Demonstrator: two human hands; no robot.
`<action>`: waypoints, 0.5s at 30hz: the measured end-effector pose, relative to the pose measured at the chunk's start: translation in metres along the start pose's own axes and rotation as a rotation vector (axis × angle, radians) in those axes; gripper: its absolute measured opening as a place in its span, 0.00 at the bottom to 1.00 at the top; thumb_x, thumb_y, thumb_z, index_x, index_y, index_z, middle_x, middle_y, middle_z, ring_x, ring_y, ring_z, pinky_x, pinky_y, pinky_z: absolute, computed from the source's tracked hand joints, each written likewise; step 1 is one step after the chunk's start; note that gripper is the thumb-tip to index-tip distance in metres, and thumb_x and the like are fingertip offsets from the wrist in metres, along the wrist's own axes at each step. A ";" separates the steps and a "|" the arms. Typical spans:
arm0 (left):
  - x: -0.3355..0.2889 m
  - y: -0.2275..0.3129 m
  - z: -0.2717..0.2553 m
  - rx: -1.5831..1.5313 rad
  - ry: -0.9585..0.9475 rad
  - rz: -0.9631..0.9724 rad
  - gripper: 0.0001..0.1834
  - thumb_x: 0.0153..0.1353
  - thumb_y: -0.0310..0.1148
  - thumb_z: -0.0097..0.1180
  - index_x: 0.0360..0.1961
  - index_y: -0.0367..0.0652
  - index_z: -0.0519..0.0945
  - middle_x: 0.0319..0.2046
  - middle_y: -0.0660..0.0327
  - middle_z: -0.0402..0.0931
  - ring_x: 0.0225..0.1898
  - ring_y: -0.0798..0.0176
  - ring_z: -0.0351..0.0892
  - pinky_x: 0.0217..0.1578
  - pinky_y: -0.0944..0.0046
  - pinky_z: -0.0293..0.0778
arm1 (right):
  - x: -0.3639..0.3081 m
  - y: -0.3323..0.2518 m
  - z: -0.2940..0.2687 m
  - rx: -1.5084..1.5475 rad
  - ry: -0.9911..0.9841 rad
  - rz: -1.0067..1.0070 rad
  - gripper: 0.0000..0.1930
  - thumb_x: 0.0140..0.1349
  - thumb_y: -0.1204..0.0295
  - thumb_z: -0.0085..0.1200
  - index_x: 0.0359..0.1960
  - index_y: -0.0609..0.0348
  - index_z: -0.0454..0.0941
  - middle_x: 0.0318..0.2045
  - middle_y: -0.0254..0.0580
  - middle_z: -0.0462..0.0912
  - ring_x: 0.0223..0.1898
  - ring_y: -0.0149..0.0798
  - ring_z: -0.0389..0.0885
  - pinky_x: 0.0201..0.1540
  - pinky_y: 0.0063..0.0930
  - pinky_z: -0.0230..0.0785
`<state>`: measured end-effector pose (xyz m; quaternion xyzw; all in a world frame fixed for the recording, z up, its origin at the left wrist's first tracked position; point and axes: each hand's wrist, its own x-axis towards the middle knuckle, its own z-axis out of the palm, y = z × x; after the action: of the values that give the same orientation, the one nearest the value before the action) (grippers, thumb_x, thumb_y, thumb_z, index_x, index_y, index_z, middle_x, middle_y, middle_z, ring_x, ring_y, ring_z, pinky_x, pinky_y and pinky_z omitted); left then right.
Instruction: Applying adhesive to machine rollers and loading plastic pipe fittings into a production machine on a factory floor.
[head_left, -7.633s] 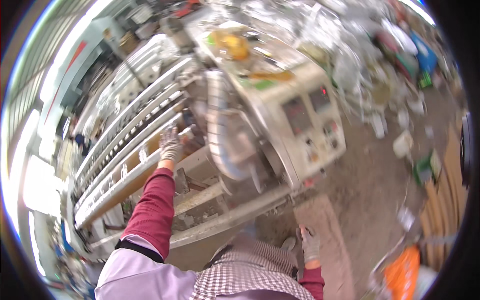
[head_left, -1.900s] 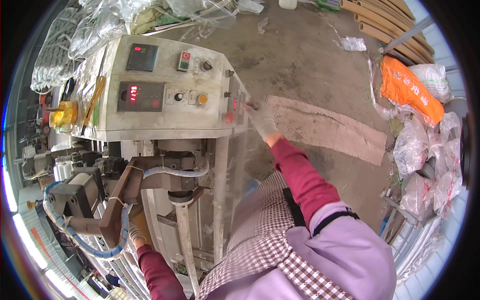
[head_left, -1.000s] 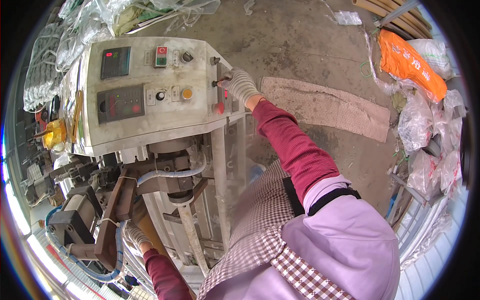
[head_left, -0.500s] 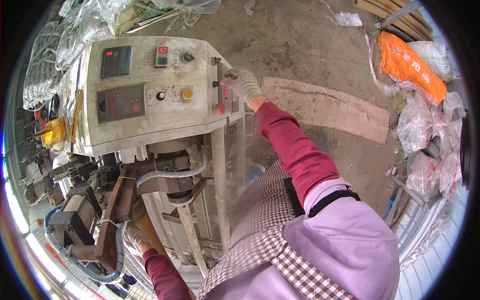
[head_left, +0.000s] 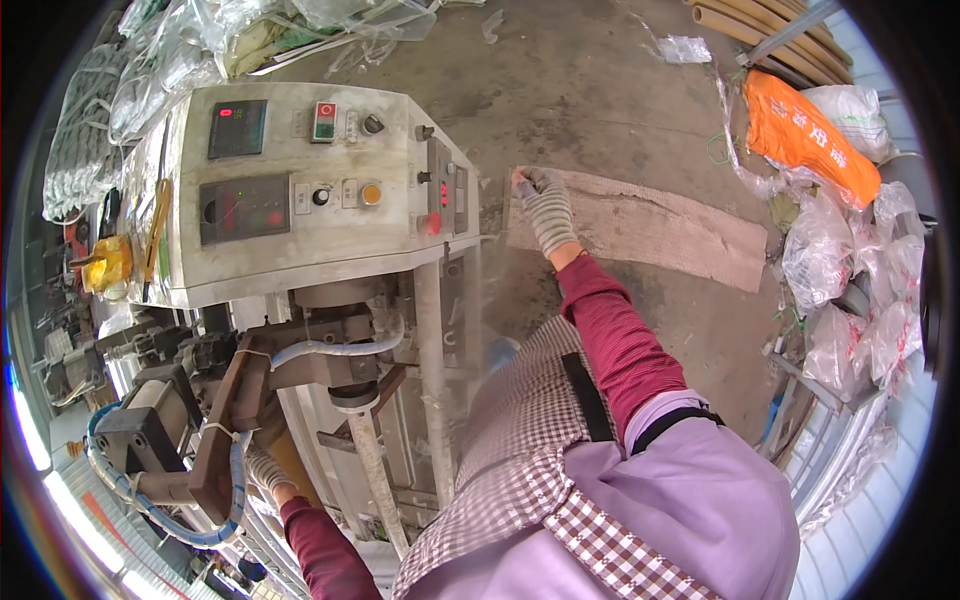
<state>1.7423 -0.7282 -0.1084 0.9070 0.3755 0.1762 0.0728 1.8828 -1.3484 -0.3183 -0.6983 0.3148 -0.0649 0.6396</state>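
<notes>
My right hand, in a striped knit glove with bare fingertips, is in the air to the right of a pale control box. It touches nothing I can see; its fingers reach forward, slightly bent, and no object shows in them. Closest to it on the box's side panel are black knobs, a red button and a small lit red display. Low on the left, my left hand, also gloved, reaches behind a rusty brown metal bar. Its fingers are hidden there.
A grey cylinder unit with blue-wrapped hoses stands left of the bar. Metal posts rise under the box. A ribbed mat lies on the floor. Clear plastic bags, an orange sack and cardboard tubes line the right side.
My right hand has left the knob on the box's side and moved rightward, away from the panel. The left hand remains behind the bar. The view has shifted slightly.
</notes>
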 end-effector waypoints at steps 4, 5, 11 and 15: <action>-0.002 0.000 -0.003 0.202 0.024 0.078 0.28 0.70 0.48 0.36 0.59 0.37 0.68 0.56 0.49 0.70 0.56 0.46 0.69 0.55 0.57 0.65 | -0.011 -0.007 -0.009 -0.072 0.001 -0.033 0.13 0.62 0.65 0.56 0.40 0.63 0.81 0.31 0.39 0.83 0.33 0.32 0.76 0.41 0.25 0.68; -0.002 0.000 -0.002 0.253 0.029 0.101 0.26 0.70 0.46 0.37 0.58 0.37 0.71 0.54 0.49 0.73 0.53 0.46 0.73 0.52 0.57 0.69 | -0.012 -0.006 -0.011 -0.080 -0.003 -0.043 0.14 0.62 0.64 0.55 0.40 0.63 0.81 0.30 0.40 0.83 0.33 0.32 0.76 0.41 0.26 0.68; 0.009 0.002 0.001 0.193 -0.050 0.114 0.32 0.71 0.52 0.34 0.64 0.36 0.62 0.61 0.48 0.65 0.62 0.47 0.63 0.60 0.59 0.60 | -0.022 -0.003 -0.017 0.000 -0.007 0.025 0.15 0.63 0.62 0.52 0.40 0.62 0.80 0.29 0.45 0.81 0.31 0.38 0.77 0.40 0.29 0.69; -0.008 0.010 -0.020 0.017 -0.115 -0.061 0.32 0.71 0.52 0.33 0.63 0.36 0.63 0.59 0.47 0.67 0.60 0.46 0.66 0.59 0.61 0.62 | -0.039 -0.018 -0.014 -0.179 -0.035 -0.018 0.16 0.64 0.62 0.51 0.42 0.62 0.80 0.31 0.47 0.81 0.34 0.38 0.78 0.41 0.29 0.69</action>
<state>1.7359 -0.7405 -0.0893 0.9044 0.3994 0.1185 0.0920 1.8519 -1.3402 -0.2866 -0.7565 0.3017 -0.0302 0.5795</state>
